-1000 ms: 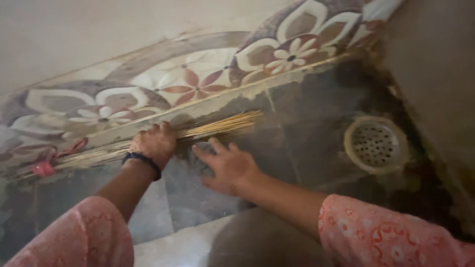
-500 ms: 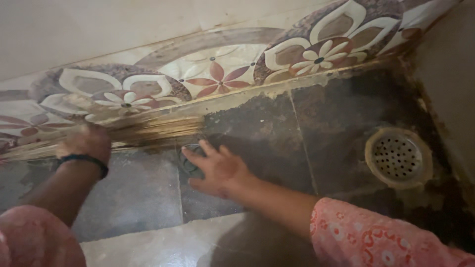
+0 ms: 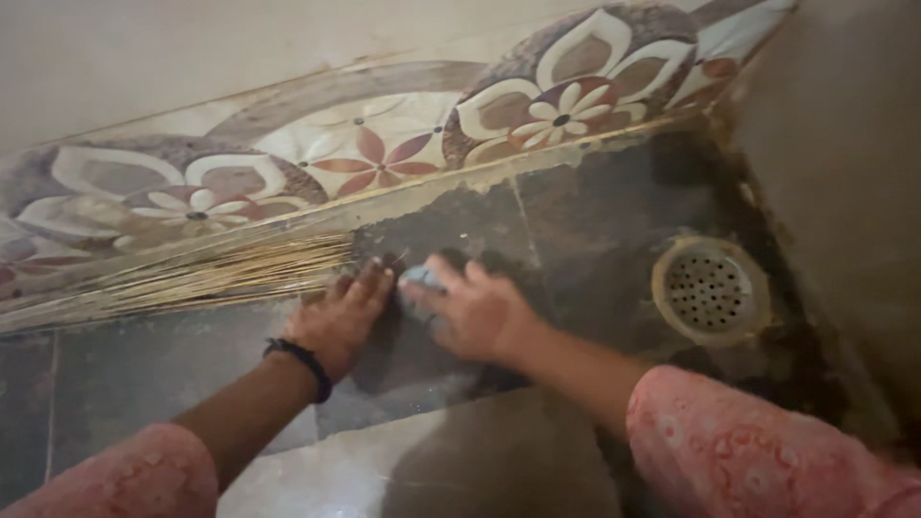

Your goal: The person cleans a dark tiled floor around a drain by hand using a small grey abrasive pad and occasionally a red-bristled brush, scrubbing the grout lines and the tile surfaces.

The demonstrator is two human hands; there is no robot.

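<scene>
A small pale blue-grey object (image 3: 419, 278), too blurred to name for certain, lies on the dark wet floor tile (image 3: 595, 221) to the left of the round metal drain cover (image 3: 711, 291), with a stretch of tile between them. The right hand (image 3: 475, 312) is on it, fingers curled loosely over its near side and thumb toward the drain; how firmly it grips cannot be told. Just left of the object, farther from the drain, the left hand (image 3: 343, 317) lies palm down and flat on the tile, fingers stretched out and holding nothing, its fingertips close beside the object. A black band (image 3: 302, 363) circles the left wrist, and both arms wear pink patterned sleeves (image 3: 758, 451). Farther left of the drain than the hands, a bundle of thin straw-coloured broom bristles (image 3: 206, 273) lies along the foot of the wall, its loose ends pointing toward the left hand's fingers. Behind the drain and the hands runs a wall border of flower-patterned tiles (image 3: 384, 158) in maroon, cream and grey, with plain pale wall above.
</scene>
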